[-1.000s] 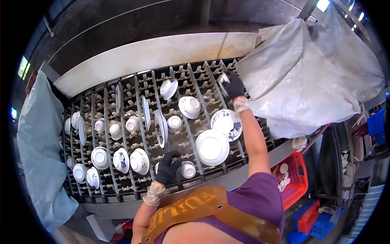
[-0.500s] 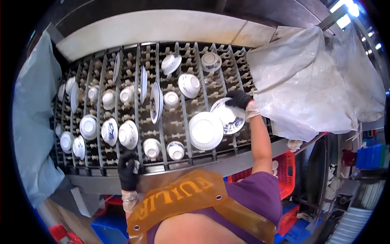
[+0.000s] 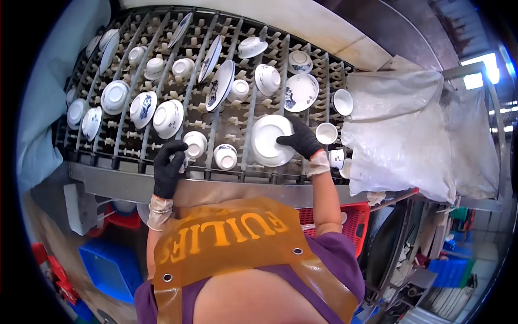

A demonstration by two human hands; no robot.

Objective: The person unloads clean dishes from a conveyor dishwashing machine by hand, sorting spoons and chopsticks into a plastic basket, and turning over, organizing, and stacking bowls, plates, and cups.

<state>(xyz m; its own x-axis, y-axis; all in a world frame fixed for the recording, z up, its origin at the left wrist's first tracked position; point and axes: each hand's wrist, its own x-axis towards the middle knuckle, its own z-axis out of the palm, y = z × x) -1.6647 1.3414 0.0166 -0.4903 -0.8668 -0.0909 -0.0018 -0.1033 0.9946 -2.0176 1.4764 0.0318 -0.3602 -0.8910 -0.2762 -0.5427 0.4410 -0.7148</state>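
Note:
A white upturned dish [image 3: 270,141] lies near the front of the pegged conveyor rack. My right hand [image 3: 303,139], in a black glove, grips its right edge with the fingers over the rim. Behind it rests a blue-patterned plate [image 3: 308,93]. My left hand [image 3: 170,166], also black-gloved, is curled at the rack's front rail; a small whitish thing shows at its fingers, too small to name. Just beside those fingers stands a small upturned cup [image 3: 195,144]. Another patterned cup [image 3: 225,157] sits between my hands.
Several bowls, such as this one [image 3: 168,119], and tilted plates [image 3: 220,86] fill the rack's left part. Small cups [image 3: 326,133] stand by a plastic curtain [image 3: 399,129] at the right. Below are a red basket [image 3: 353,227] and a blue crate [image 3: 108,267].
My right hand has moved from the patterned plate to the white dish. The two dishes, overlapping before, are now apart. More cups show by the curtain, and the view has turned.

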